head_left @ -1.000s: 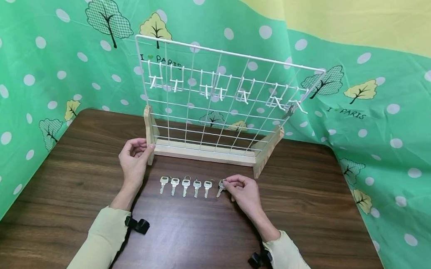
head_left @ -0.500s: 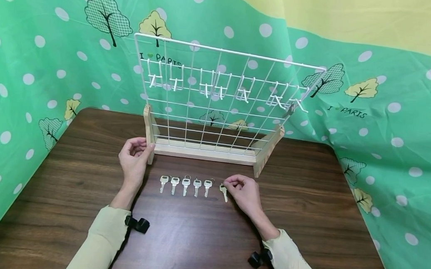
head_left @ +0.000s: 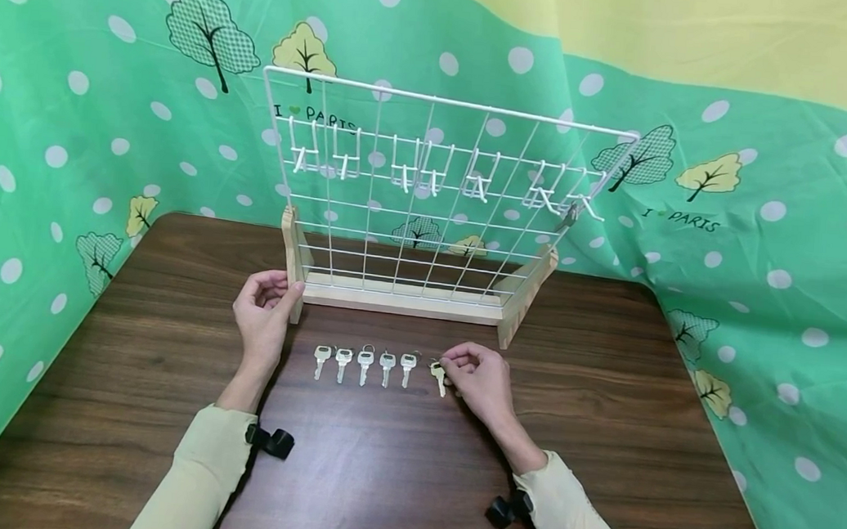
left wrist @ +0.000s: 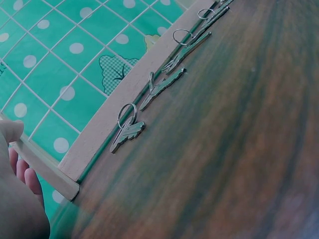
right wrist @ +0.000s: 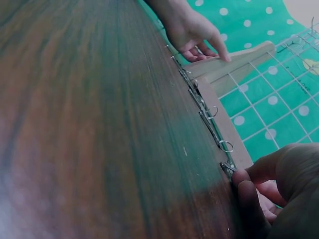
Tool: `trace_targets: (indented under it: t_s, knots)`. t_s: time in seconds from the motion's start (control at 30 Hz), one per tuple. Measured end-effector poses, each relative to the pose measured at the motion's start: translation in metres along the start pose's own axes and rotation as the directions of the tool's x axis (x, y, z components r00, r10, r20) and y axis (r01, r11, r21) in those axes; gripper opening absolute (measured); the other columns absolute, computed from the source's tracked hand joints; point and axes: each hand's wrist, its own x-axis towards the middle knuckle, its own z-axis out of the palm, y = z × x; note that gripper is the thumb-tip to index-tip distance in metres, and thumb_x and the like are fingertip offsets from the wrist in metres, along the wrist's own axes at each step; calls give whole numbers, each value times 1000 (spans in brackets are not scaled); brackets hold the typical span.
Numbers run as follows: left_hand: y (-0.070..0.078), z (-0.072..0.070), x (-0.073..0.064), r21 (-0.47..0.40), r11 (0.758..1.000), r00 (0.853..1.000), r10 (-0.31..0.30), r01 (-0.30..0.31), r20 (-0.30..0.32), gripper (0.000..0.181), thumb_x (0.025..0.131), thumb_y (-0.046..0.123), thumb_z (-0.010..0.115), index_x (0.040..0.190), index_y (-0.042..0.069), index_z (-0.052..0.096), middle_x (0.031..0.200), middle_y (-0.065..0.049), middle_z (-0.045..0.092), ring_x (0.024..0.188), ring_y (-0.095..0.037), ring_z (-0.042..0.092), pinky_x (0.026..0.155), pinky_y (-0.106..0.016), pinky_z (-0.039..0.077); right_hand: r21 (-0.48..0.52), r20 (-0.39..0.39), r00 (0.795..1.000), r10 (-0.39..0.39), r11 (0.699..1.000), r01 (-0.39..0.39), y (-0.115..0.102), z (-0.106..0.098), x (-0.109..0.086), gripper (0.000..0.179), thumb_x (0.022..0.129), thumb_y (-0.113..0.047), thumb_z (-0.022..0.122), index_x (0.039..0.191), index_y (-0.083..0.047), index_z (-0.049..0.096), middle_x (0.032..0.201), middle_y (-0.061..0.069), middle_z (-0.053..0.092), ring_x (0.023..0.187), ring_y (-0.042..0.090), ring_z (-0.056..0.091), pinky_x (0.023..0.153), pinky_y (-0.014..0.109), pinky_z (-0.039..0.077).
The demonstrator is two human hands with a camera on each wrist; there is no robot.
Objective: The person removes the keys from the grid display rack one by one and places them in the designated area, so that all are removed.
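My left hand [head_left: 264, 311] grips the left wooden leg [head_left: 292, 263] of a white wire grid rack [head_left: 427, 215]; in the left wrist view its thumb lies on the leg. My right hand [head_left: 482, 379] pinches a small metal key [head_left: 439, 380] by its head end, low at the table, right of the key row. The key's blade points toward the front; fingertips cover part of its head and ring. Several silver keys [head_left: 365, 367] with small rings lie side by side in front of the rack, also seen edge-on in the left wrist view.
Several white hooks [head_left: 345, 165] hang across the upper part of the grid. A grey clip-like piece [head_left: 570, 217] sits at the grid's right edge. The brown wooden table [head_left: 365, 473] is backed by a green dotted cloth [head_left: 71, 133].
The key in my right hand has swung: its blade pointed to the lower left and now points slightly to the lower right. My left hand stays on the leg.
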Motion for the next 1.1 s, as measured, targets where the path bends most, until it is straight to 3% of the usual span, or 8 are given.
trace_targets:
  t_s: [0.7,1.1]
  knots:
    - [0,1,0,-2,1000,1000,6,-6,-1,34,88,-12,83,114,-23,65,90,4,70,82,-8,64,73,-17,52,66,14,999,30,997,-31,-2,0,-1,7,95,3,79,98,9,77,76,11,77,57,10,71,51,27,61]
    - [0,2,0,-15,1000,1000,6,-7,-11,32,87,-14,83,112,-22,65,89,3,70,81,-8,64,74,-17,54,-42,-7,1000,17,999,-18,-5,5,0,5,95,-1,79,91,-3,80,74,5,75,56,12,69,46,28,58]
